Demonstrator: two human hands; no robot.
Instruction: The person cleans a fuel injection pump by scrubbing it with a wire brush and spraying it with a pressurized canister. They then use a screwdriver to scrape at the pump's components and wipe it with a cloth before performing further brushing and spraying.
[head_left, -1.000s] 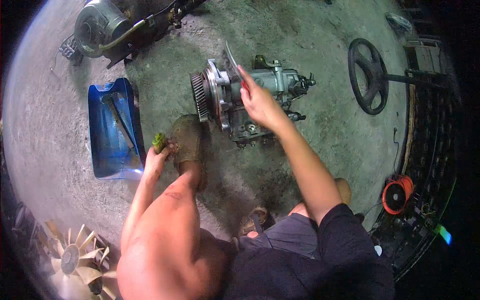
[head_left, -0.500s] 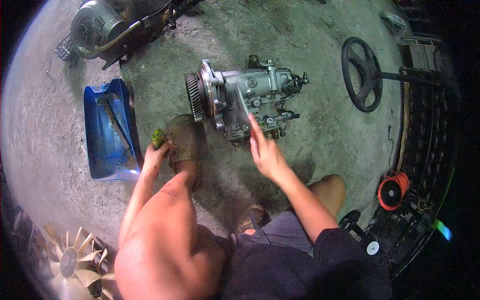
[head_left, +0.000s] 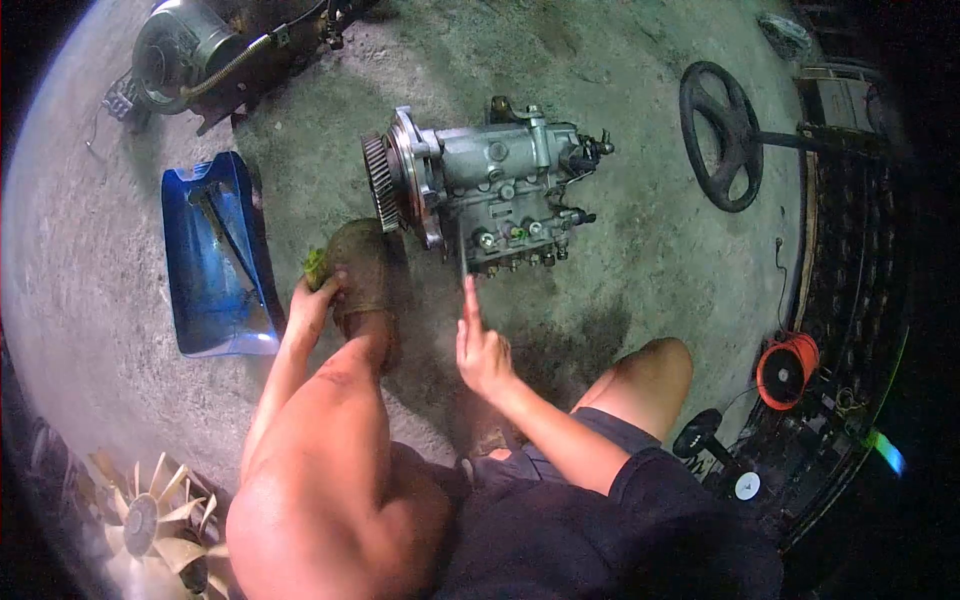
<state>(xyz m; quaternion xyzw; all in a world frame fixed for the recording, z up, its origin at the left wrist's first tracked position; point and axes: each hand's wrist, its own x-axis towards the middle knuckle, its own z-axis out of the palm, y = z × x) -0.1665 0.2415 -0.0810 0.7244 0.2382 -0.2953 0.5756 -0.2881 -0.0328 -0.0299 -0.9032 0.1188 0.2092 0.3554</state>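
- Right hand (head_left: 486,358) has moved left and back, gripping a blurred tool (head_left: 471,293);
- left hand (head_left: 310,305) clasps a green item (head_left: 315,268);
- pump (head_left: 495,165) lies ahead, long axis crosswise, gear (head_left: 378,185) leftward;
- concrete floor (head_left: 650,270); steering wheel (head_left: 738,135) at right

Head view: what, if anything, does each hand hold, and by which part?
The right hand holds a slim, blurred tool by its near end. The left hand holds a green item, apparently by its lower end.

- Engine part (head_left: 500,175): grey metal, toothed gear (head_left: 378,185) at left end, lying lengthwise left-right on floor.
- Thin tool (head_left: 463,254): blurred, pointing far, at part's near-left edge; contact unclear.
- Yellow-green item (head_left: 315,267): small, held, left of part.
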